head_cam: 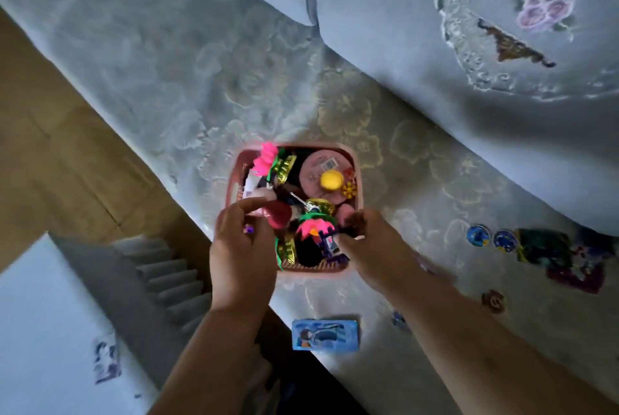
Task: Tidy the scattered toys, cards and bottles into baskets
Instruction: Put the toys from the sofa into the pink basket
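A pink basket (357, 180) sits on the sofa seat, packed with toys: pink flower toys (264, 162), a round pink lid (318, 172) with a yellow ball (331, 179) on it, and a purple brick toy (330, 245). My left hand (243, 247) reaches over the basket's near left corner, fingers curled, with a small purple piece (248, 229) between them. At the near right corner my right hand (368, 244) has its fingers on the purple brick toy; the blur hides whether it grips it. A blue card (325, 335) lies on the seat's front edge.
To the right on the seat lie two round blue badges (492, 238), dark cards or packets (562, 257) and a small brown piece (493, 301). Sofa back cushions (469, 29) rise behind. Left of the seat are the wooden floor (50, 146) and a white surface (43, 331).
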`<action>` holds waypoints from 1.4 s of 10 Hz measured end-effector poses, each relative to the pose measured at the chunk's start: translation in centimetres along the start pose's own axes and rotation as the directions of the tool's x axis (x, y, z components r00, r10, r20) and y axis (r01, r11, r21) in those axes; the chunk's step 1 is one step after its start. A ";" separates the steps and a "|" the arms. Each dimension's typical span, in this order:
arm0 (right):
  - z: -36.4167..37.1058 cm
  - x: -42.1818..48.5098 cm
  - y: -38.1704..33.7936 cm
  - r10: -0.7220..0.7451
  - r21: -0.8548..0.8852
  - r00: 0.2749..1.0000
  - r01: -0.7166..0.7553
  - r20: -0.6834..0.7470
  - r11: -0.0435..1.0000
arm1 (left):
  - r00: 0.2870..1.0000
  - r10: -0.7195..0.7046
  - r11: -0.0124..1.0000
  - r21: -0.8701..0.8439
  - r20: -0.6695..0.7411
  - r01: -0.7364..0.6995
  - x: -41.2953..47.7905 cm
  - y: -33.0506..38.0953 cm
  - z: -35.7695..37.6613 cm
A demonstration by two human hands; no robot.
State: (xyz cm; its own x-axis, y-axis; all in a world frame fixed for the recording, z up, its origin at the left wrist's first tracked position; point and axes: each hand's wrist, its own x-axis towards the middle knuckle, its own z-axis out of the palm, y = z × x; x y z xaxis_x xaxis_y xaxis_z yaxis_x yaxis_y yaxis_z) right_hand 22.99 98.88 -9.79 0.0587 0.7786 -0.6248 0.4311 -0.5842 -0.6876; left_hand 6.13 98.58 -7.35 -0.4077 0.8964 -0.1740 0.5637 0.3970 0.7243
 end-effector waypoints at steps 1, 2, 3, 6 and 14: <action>1.4 0.8 -0.4 0.021 -0.077 1.000 -0.021 -0.004 0.997 | 0.999 -0.032 0.997 0.072 -0.044 0.036 1.9 -2.1 -1.4; 2.2 1.7 0.1 0.097 -0.150 0.994 -0.104 -0.055 0.983 | 0.962 -0.274 0.950 0.160 0.007 0.270 3.4 -4.3 -1.8; 2.4 1.9 0.9 0.147 -0.228 0.985 -0.164 -0.087 0.960 | 0.814 -0.556 0.831 0.094 0.169 0.548 4.3 -7.0 -1.1; 4.1 1.2 3.0 0.162 -0.258 0.966 -0.212 -0.202 0.943 | 0.779 -0.604 0.789 -0.015 0.166 0.614 3.7 -8.4 -0.2; 0.8 -3.2 5.1 0.257 0.136 0.943 -0.289 0.213 0.948 | 0.711 -0.679 0.614 -0.391 0.181 0.686 -8.4 -9.6 -3.2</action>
State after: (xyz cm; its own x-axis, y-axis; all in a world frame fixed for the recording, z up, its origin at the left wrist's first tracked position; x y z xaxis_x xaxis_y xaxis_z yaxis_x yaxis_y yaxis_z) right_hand 24.26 93.16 -11.63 -0.0254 0.5350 -0.8445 0.2694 -0.8098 -0.5212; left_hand 1.85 86.62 -10.73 -0.5426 0.4039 -0.7365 -0.2143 0.7812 0.5863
